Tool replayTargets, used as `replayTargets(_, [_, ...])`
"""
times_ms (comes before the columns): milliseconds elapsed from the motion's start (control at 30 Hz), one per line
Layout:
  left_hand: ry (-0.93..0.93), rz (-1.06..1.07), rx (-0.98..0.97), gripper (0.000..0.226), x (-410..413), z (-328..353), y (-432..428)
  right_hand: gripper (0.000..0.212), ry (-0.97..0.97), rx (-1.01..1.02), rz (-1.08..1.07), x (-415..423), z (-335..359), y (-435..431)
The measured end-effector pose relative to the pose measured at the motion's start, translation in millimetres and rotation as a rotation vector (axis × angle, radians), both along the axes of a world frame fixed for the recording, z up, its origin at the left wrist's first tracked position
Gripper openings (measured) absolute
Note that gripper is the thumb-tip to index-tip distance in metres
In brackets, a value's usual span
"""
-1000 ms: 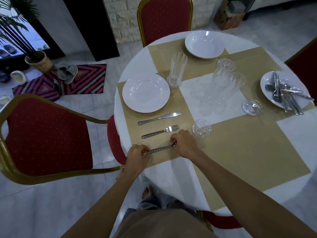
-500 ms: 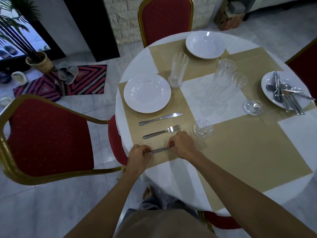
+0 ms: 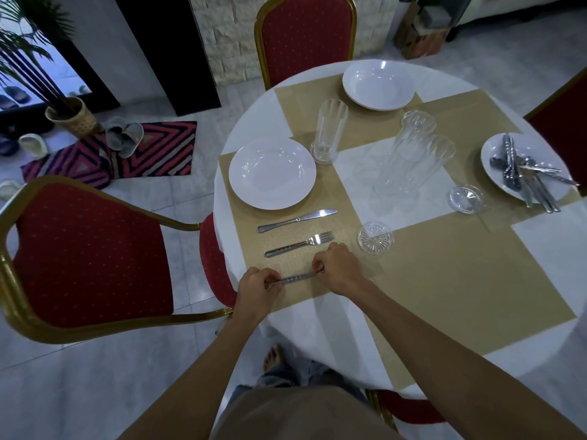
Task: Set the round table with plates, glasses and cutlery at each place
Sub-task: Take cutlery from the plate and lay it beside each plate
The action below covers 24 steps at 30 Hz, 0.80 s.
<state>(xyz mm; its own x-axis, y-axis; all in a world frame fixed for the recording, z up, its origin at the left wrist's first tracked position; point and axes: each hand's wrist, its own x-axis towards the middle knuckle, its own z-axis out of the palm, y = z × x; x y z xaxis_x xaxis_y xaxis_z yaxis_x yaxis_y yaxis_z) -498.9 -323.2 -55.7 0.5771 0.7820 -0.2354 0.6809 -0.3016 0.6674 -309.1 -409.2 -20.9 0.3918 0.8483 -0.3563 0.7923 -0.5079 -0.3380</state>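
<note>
Both my hands pinch one metal utensil (image 3: 298, 277) flat on the gold placemat (image 3: 343, 223) near the table's left edge: my left hand (image 3: 258, 284) holds its handle end, my right hand (image 3: 337, 268) covers its head. Beyond it lie a fork (image 3: 300, 244) and a knife (image 3: 297, 220), then a white plate (image 3: 272, 173) with a tall glass (image 3: 328, 131) on a coaster. A second plate (image 3: 378, 85) sits at the far place. At the right a plate (image 3: 495, 163) carries several pieces of cutlery (image 3: 524, 176).
Stacked clear glasses (image 3: 409, 154) stand mid-table, with two loose glass coasters (image 3: 375, 238) (image 3: 467, 199) nearby. Red chairs with gold frames stand at the left (image 3: 85, 255), the far side (image 3: 305, 36) and the right (image 3: 562, 112). A striped rug (image 3: 158, 150), slippers and a potted plant lie on the floor left.
My hands have kept hold of the utensil and shifted it only slightly on the placemat. Everything else stays put.
</note>
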Motion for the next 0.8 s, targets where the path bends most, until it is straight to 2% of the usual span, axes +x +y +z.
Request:
replayTargets(533, [0.065, -0.043, 0.042, 0.021, 26.1, 10.1, -4.9, 0.019, -0.004, 0.064, -0.169, 19.8, 8.7, -27.8])
replayTargets(800, [-0.046, -0.116, 0.020, 0.022, 94.3, 39.1, -17.0, 0.029, -0.010, 0.106, -0.262, 51.7, 27.1, -44.7])
